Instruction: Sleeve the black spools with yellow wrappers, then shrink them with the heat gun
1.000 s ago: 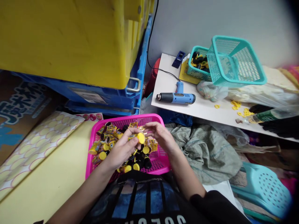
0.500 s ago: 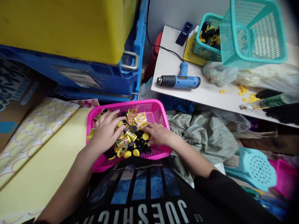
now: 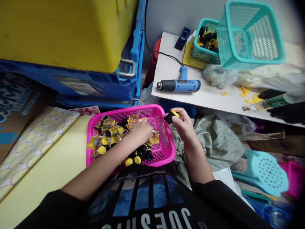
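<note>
A pink plastic basket sits in front of my body, with small black tubes with yellow caps and printed yellow wrappers heaped in it. My left hand is down among the pieces at the middle of the basket. Its fingers are curled together over yellow wrappers, and whatever is in its grasp is hidden. Above the basket's right rim, my right hand is closed around a small black tube with a yellow cap, held tilted between thumb and fingers.
A blue heat gun lies on the white table, its cord running back. Teal baskets stand farther right. Stacked blue crates rise at the left. Yellow sticker sheets lie left of the basket; a grey sack is at right.
My right hand has lifted out of the basket with a black tube in it. My left hand has moved right, from the left side of the pile to the middle, and its fingers have curled.
</note>
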A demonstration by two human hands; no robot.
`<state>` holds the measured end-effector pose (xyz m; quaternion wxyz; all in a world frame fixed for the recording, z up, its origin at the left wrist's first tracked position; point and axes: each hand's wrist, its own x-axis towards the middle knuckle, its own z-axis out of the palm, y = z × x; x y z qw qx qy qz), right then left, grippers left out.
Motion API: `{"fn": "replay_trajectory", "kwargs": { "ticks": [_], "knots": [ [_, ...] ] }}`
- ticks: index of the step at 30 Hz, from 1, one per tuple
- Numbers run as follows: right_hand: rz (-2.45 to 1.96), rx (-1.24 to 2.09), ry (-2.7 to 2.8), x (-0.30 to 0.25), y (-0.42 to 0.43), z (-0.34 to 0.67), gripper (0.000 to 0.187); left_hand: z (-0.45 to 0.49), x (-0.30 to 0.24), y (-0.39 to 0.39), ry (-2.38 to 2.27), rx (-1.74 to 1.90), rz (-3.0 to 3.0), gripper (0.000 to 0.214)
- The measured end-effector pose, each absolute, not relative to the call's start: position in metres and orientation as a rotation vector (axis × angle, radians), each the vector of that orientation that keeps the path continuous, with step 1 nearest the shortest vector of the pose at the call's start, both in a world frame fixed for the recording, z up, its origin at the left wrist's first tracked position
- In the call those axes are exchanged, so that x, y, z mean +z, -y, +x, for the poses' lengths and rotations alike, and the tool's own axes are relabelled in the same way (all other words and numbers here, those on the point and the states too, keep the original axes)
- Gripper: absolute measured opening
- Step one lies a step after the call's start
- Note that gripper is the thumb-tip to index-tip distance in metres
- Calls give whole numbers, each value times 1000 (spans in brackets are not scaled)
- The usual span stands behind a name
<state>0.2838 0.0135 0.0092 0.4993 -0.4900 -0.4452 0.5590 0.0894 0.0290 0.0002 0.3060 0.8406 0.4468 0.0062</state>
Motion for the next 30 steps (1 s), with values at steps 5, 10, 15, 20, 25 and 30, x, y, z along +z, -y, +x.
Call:
{"fn": "replay_trajectory", "kwargs": {
  "ticks": [5,10,15,20,25,30],
  "knots": [
    [-1162,1291,1056,3,-6,284,39,123,-27,-45,-1277,-132,2099,7],
    [-1137,1347,1015,-8,2,291,36,99,-20,-57,-1338,-81,1999,11],
    [-1075,1486,912,-9,5,284,20,68,8,-52,-1468,405,1558,17],
    [-1168,1565,1041,6,7,250,29,62,29,-32,-1307,855,1065,48],
    [-1228,1474,1089,14,4,225,30,64,33,-19,-1268,955,1083,51],
    [-1208,1415,1093,16,0,229,37,55,28,-15,-1368,994,1247,30]
  ]
}}
